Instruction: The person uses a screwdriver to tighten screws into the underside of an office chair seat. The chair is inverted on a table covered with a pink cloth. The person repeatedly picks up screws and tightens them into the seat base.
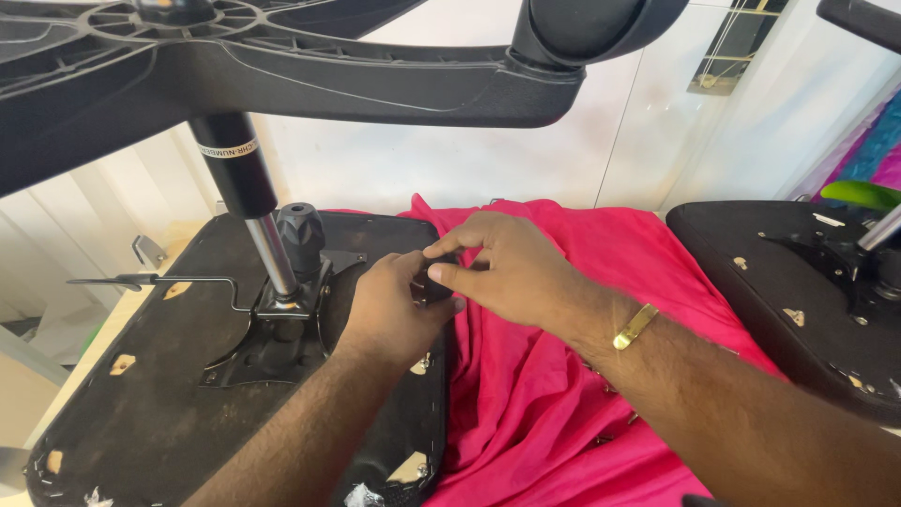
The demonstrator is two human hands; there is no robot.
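Head view, looking down. My left hand [394, 305] and right hand [502, 263] meet at the right edge of an upturned chair seat [141, 413], which lies underside up on a red cloth [535, 404]. Both hands are curled closed around a small dark part [430, 286], pinched between the fingertips; I cannot tell its shape, as the fingers hide most of it. A gold bracelet [635, 326] sits on my right wrist.

Left of the hands, the black tilt mechanism [282, 338] is fixed to the seat underside. From it rises the gas cylinder [246, 197], tilted, black above and bright metal below, beside a ribbed black knob [300, 230]. A thin metal lever [160, 280] runs out to the left from the mechanism. The cylinder carries the star base [282, 70], which spans the top of the view and ends in a caster [591, 28].

A second seat [779, 291], also underside up, lies just beyond the cloth's right edge, well apart from the hands.
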